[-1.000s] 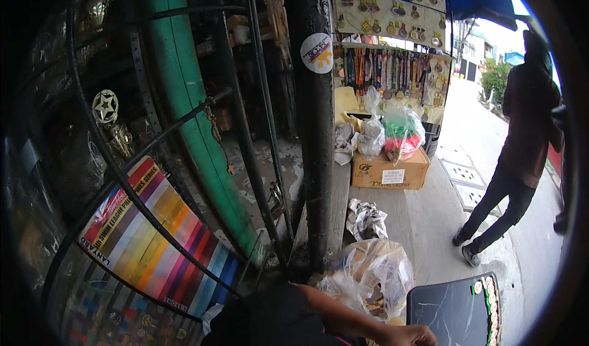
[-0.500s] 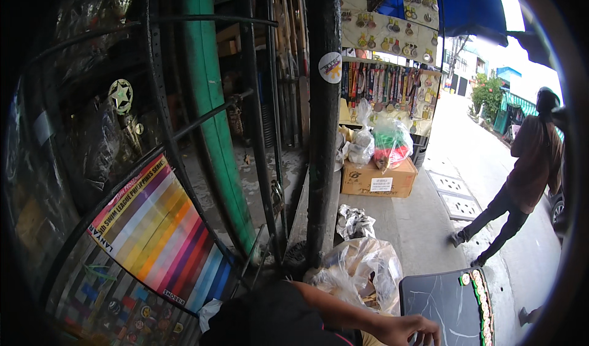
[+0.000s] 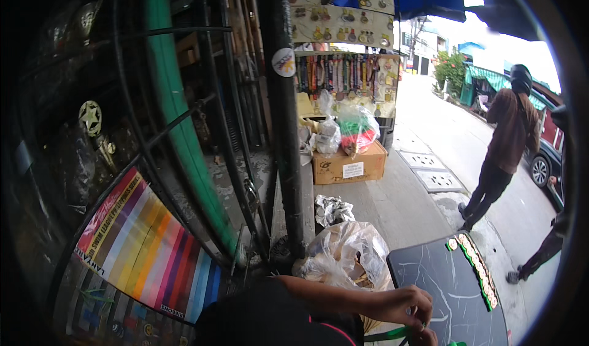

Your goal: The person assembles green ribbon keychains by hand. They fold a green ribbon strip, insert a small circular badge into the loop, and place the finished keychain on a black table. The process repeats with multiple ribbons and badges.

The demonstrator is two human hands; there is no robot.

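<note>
My left hand (image 3: pixel 410 306) reaches over the near side of a dark, marble-patterned table (image 3: pixel 432 266), its fingers pinched together at a green ribbon (image 3: pixel 392 333). Just below, fingers of my right hand (image 3: pixel 423 337) show at the lower edge, curled against the same ribbon; most of that hand is cut off. A bit of green also shows right of it at the picture's edge. Along the table's right side lies a row of small round pieces (image 3: pixel 475 269) with green edging.
Beyond the table stand a clear plastic bag (image 3: pixel 350 248), crumpled silver wrapping (image 3: pixel 333 211) and a cardboard box (image 3: pixel 362 167) with bags on top. A black post (image 3: pixel 285 131) and metal bars rise at left, beside a striped colour chart (image 3: pixel 150 242). Two people (image 3: pixel 506 137) are in the street.
The view has swung to the right. My left hand has closed its fingers, and my right fingers and the green ribbon have come into sight. A second person shows more at right.
</note>
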